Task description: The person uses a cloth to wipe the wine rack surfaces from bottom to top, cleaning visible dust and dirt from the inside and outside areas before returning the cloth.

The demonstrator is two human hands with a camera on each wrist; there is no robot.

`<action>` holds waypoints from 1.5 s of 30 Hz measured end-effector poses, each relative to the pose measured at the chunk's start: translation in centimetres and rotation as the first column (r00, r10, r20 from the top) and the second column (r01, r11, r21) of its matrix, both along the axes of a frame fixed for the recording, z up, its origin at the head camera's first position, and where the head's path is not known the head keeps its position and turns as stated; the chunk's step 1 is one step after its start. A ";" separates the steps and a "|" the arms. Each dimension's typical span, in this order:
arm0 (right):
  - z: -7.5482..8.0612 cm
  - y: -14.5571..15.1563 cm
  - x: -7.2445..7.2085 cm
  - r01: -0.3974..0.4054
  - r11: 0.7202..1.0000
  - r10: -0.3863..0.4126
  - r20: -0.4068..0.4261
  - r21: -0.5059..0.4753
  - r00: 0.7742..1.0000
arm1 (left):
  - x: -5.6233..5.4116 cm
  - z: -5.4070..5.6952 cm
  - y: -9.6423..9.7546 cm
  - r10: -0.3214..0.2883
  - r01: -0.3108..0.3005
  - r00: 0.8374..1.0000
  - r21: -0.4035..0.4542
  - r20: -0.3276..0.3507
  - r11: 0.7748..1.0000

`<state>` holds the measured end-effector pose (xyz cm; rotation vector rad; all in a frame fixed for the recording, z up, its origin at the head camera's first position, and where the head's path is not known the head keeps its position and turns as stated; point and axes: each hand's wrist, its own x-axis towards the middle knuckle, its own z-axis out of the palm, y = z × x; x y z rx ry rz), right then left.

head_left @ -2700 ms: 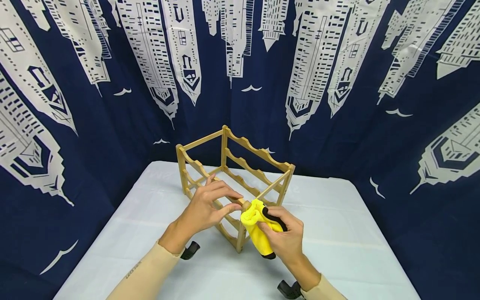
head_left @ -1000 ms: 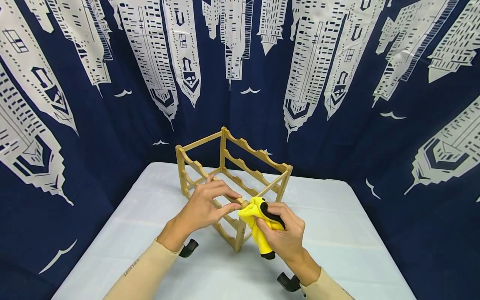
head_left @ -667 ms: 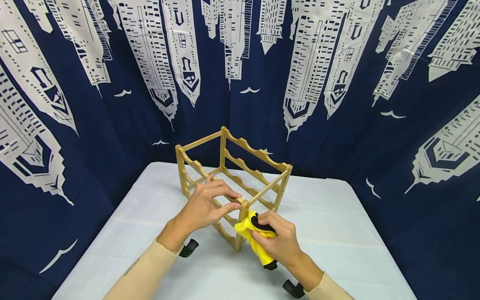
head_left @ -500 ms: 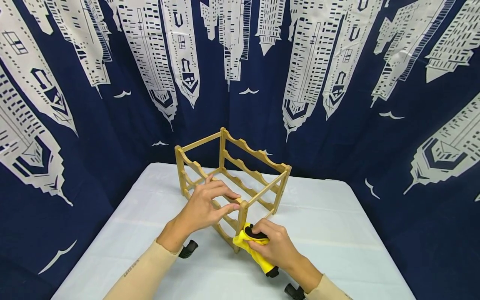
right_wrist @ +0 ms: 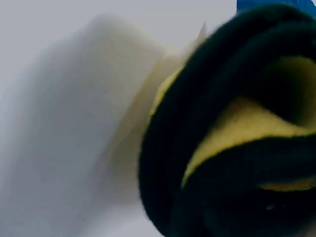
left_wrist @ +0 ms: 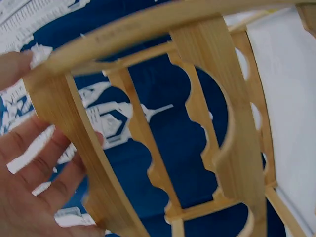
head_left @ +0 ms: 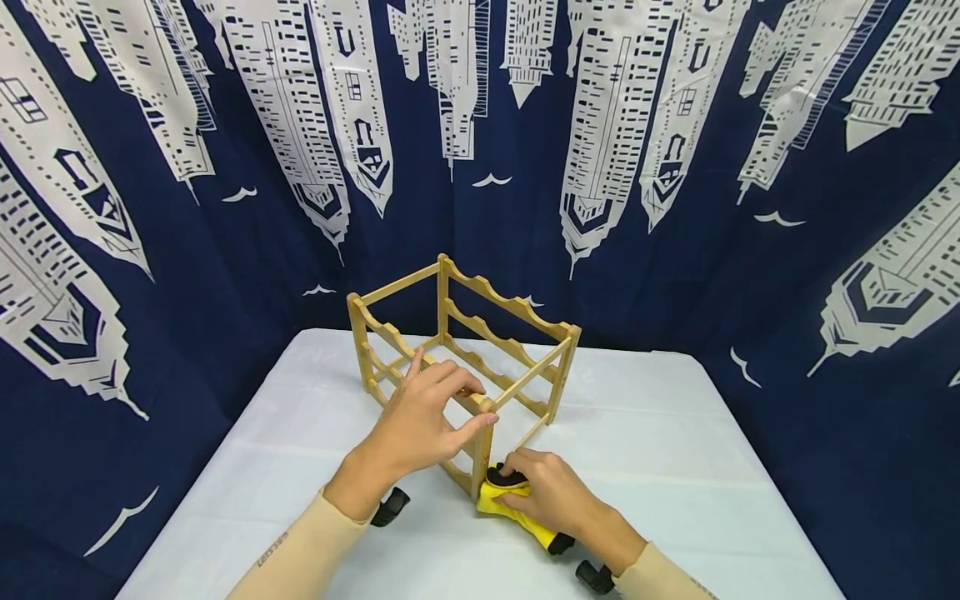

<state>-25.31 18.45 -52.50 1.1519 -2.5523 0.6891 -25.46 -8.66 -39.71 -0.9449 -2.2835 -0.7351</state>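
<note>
A light wooden wine rack [head_left: 482, 450] with scalloped rails stands upright on the table, one corner post toward me. My left hand [head_left: 423, 417] holds its top front rail near that post, with fingertips over the rail and the thumb reaching across the post. In the left wrist view, fingers [left_wrist: 29, 140] show behind a wooden rail [left_wrist: 89, 148]. My right hand [head_left: 551, 492] pinches a bunched yellow cloth [head_left: 517, 512] with black edging at the foot of the post. The cloth's black border [right_wrist: 168, 148] fills much of the right wrist view, which is blurred.
A white cloth covers the table [head_left: 675, 467]. Behind it hangs a navy curtain [head_left: 480, 217] printed with white buildings and birds. Black wrist mounts [head_left: 392, 506] show beneath both forearms.
My right hand has slid the yellow cloth from the top of the corner post down to its foot. The left thumb has shifted right, across the post, while the left hand stays at the rail.
</note>
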 end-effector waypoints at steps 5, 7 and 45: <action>0.3 0.8 0.7 0.032 0.995 -0.035 -0.032 -0.096 0.999 | 1.1 0.0 1.8 0.061 -0.073 0.991 -0.104 -0.117 0.992; 0.5 1.2 1.0 0.039 0.989 -0.048 -0.066 -0.141 0.997 | 1.3 -0.1 2.4 0.067 -0.080 0.990 -0.105 -0.121 0.991; 4.0 5.1 0.0 0.087 0.899 -0.217 -0.263 -0.429 0.940 | 0.4 -1.3 -2.6 -0.098 0.100 0.993 0.023 -0.068 0.995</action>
